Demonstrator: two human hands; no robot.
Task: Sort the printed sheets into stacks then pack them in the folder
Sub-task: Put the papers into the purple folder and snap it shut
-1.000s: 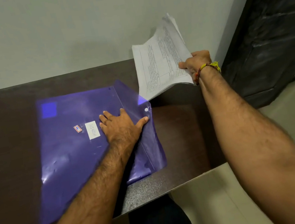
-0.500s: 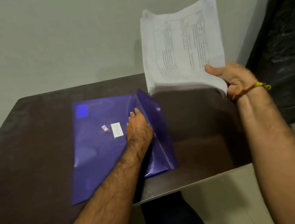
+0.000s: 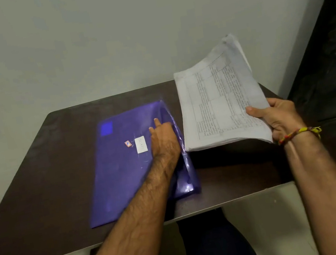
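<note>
Presently, head view, the only one: the right hand (image 3: 279, 118) grips the stack of printed sheets (image 3: 219, 105) at its near right corner, thumb on top, fingers curled beneath, holding it in the air above the right part of the dark worktop (image 3: 40, 193), tilted with the far edge raised. The stack looks fairly thick yet limp; the far corner fans and sags a little, so I judge it moderate in weight, flexible, and apt to splay if pinched at one corner only. A hold along the long edge, or support under the middle, should keep it square. The purple folder (image 3: 125, 168) lies flat on the worktop, just left of the sheets. It appears to be thin, glossy plastic, likely slippery and floppy. The left hand (image 3: 164, 141) rests on it by the open right edge, fingers (image 3: 157, 121) fairly straight, seemingly lifting the flap (image 3: 179, 147); whether it pinches the flap I cannot tell.
</note>
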